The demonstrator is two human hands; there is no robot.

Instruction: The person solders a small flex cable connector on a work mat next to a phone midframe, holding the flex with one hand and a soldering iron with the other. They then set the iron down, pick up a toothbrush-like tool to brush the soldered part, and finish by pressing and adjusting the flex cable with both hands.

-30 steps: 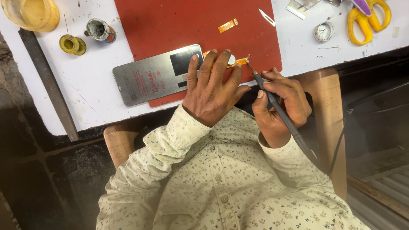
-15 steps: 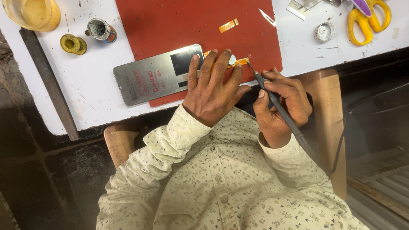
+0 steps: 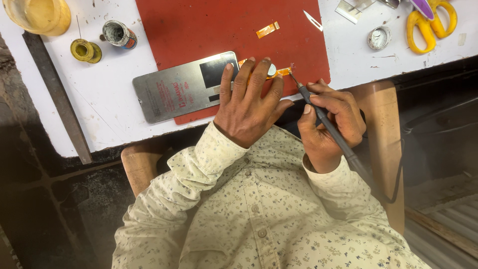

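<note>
- The left hand (image 3: 249, 107) lies flat with fingers spread, pressing down on a small orange flex strip (image 3: 279, 72) and on the right end of a grey metal phone back (image 3: 184, 87). It holds nothing; it only pins these parts to the red mat (image 3: 199, 25).
- The right hand (image 3: 331, 124) is closed around a dark soldering iron (image 3: 323, 117), held like a pen. Its tip touches or nearly touches the end of the strip, at 12 o'clock from this hand; I cannot tell which.
- My judgement: the joining work on the strip is in progress, not finished, because the strip is pinned down and the iron is at it.
- A 2nd orange piece (image 3: 267, 30) lies apart on the mat at 12 o'clock from the left hand, untouched, beside a small blade (image 3: 312, 20) at its 2 o'clock.
- On the white surface (image 3: 99, 99) at 10 o'clock stand a yellow cup (image 3: 37, 15), a small round tin (image 3: 118, 34) and a yellow spool (image 3: 84, 50). At 1 o'clock are yellow scissors (image 3: 430, 22) and a small round dial (image 3: 379, 37).
</note>
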